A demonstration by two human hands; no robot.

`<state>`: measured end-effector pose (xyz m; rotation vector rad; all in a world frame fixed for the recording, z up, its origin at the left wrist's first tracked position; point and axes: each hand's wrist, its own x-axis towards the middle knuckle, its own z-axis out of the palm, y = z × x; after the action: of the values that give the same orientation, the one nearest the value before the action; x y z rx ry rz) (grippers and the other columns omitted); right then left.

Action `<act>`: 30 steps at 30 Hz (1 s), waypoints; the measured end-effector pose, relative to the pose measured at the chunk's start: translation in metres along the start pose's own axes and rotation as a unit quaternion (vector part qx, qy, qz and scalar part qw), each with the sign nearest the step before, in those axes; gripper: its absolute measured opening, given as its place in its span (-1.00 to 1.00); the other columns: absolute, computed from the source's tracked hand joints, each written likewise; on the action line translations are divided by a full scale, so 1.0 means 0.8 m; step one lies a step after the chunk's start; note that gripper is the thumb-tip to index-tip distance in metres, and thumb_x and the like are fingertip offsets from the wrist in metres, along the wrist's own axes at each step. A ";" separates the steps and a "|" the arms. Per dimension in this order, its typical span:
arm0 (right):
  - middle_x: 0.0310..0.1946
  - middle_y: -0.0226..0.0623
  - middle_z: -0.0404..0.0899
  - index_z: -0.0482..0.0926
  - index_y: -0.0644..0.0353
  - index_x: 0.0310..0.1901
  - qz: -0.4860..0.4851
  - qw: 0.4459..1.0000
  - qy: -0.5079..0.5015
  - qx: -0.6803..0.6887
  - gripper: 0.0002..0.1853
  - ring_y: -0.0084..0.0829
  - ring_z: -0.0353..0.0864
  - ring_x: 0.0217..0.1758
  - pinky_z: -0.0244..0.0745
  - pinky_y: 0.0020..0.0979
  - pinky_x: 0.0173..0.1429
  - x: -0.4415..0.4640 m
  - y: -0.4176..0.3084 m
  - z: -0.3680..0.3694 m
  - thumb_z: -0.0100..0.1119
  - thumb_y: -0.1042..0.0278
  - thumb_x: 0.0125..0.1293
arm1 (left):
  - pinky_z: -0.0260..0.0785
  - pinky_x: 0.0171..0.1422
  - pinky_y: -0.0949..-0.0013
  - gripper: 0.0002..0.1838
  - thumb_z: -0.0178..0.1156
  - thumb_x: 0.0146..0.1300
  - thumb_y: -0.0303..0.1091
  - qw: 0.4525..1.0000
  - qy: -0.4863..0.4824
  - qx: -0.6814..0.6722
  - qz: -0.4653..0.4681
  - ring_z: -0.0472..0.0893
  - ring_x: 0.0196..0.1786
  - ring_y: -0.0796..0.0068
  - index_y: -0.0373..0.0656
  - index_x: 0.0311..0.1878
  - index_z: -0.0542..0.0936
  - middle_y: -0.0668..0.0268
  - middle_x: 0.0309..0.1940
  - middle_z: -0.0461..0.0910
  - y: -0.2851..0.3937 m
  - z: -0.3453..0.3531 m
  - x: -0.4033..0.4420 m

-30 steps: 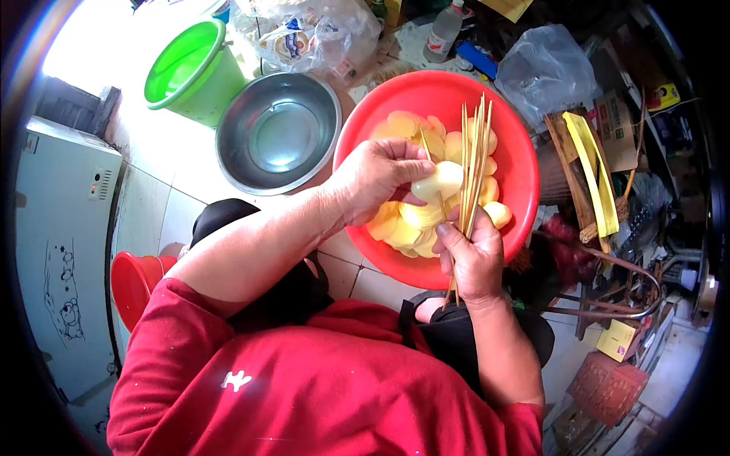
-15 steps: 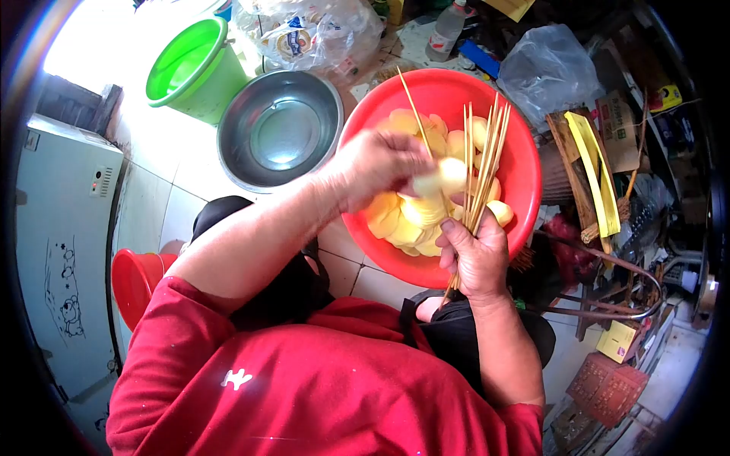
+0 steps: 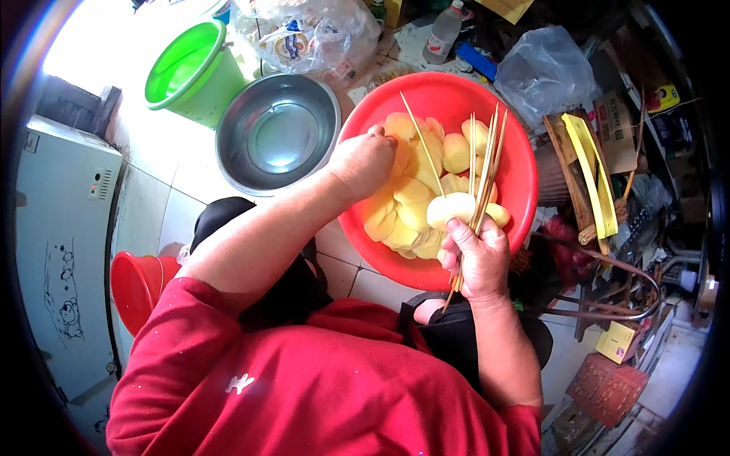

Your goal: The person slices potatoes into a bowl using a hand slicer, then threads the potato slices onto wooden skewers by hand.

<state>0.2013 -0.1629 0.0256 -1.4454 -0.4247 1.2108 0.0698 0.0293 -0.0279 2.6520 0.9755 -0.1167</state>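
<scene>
My right hand (image 3: 480, 262) is closed around a bundle of thin bamboo skewers (image 3: 493, 156) that point up and away from me. One skewer (image 3: 420, 142) leans apart to the left, with pale potato slices (image 3: 450, 210) threaded low on it, against my thumb. My left hand (image 3: 366, 163) is over the left side of a red basin (image 3: 525, 182), its fingers curled down at the heap of yellow potato slices (image 3: 413, 194). Whatever those fingertips hold is hidden. More rounded slices (image 3: 456, 153) lie at the back of the basin.
Left of the basin stands a steel bowl (image 3: 319, 129), with a green bucket (image 3: 205, 91) behind it. A red bucket (image 3: 133, 285) is by my left elbow, near a white cabinet (image 3: 68, 228). A bent metal frame (image 3: 646, 285) and clutter crowd the right.
My left hand has moved left, away from the leaning skewer and down to the heap. Slices now show on that skewer. My right hand keeps its hold in nearly the same place.
</scene>
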 end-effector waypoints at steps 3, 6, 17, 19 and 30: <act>-0.57 -0.43 0.53 0.58 0.19 -0.10 -0.004 1.000 -0.004 -0.005 -0.80 -0.67 0.41 -0.70 0.22 -0.66 -0.65 -0.001 0.000 -0.001 0.23 0.33 0.29 | 0.49 0.00 0.18 -0.80 0.17 0.08 -0.30 0.999 0.034 -0.008 -0.006 0.59 -0.07 0.16 -0.21 -0.27 0.57 0.16 -0.20 0.58 0.003 0.001 -0.003; -0.57 -0.43 0.53 0.58 0.19 -0.09 -0.008 1.000 -0.006 -0.019 -0.80 -0.67 0.41 -0.70 0.22 -0.66 -0.65 -0.003 -0.003 -0.001 0.23 0.33 0.29 | 0.50 -0.07 0.18 -0.82 0.18 0.08 -0.30 0.998 0.056 0.038 0.010 0.61 -0.15 0.14 -0.17 -0.28 0.57 0.16 -0.28 0.60 0.009 -0.028 -0.013; -0.58 -0.44 0.55 0.59 0.19 -0.09 -0.009 0.999 -0.025 -0.035 -0.78 -0.68 0.41 -0.70 0.23 -0.67 -0.63 -0.012 -0.002 -0.005 0.24 0.31 0.28 | 0.50 -0.16 0.18 -0.82 0.13 0.11 -0.35 0.997 0.062 0.013 0.037 0.65 -0.26 0.14 -0.09 -0.21 0.61 0.19 -0.45 0.62 -0.003 -0.019 -0.010; -0.58 -0.43 0.55 0.58 0.19 -0.12 -0.008 0.999 -0.028 -0.040 -0.81 -0.68 0.40 -0.70 0.24 -0.67 -0.63 -0.014 -0.003 -0.006 0.24 0.32 0.28 | 0.51 -0.13 0.22 -0.81 0.13 0.07 -0.43 0.984 0.142 -0.107 0.026 0.65 -0.24 0.13 -0.11 -0.22 0.63 0.16 -0.42 0.64 -0.011 -0.026 -0.010; -0.59 -0.42 0.53 0.56 0.22 -0.18 -0.010 0.997 -0.058 -0.050 -0.85 -0.67 0.39 -0.71 0.30 -0.63 -0.63 -0.023 -0.007 -0.008 0.23 0.36 0.28 | 0.61 -0.21 0.31 -0.85 0.13 0.27 -0.47 0.594 0.158 -0.770 -0.173 0.65 -0.22 0.34 -0.27 -0.11 0.51 0.17 -0.23 0.58 -0.037 -0.087 -0.005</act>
<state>0.2011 -0.1794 0.0372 -1.4557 -0.5847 1.2774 0.0457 0.0701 0.0310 0.8258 0.9162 0.7825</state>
